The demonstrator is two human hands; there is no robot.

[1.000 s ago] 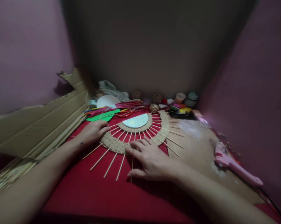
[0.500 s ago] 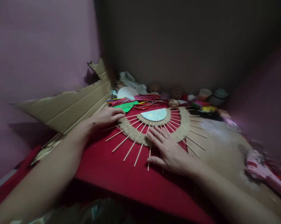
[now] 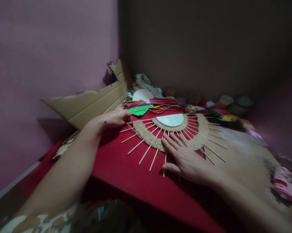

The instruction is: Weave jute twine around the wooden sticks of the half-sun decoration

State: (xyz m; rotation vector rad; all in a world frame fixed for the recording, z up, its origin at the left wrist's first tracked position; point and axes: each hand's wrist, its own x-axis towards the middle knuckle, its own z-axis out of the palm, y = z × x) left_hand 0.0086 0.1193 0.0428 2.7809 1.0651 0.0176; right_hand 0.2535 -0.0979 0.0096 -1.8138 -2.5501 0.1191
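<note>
A woven half-circle [image 3: 147, 136] with stick rays lies on the red surface [image 3: 126, 168], long axis running left to right. The right hand [image 3: 184, 160] rests spread and flat over its near curve; the left hand [image 3: 116, 118] curls beside its left end, grip unclear. Green sheet [image 3: 139, 111] just beyond; pink tool [image 3: 285, 186] far right.

Pink tool [image 3: 285, 186]: cut off, R edge
Woven band [image 3: 149, 137]: part. hidden, R hand [image 3: 184, 158]
L hand [image 3: 115, 118]: grip unclear
Jar [image 3: 243, 106]: blurred
</note>
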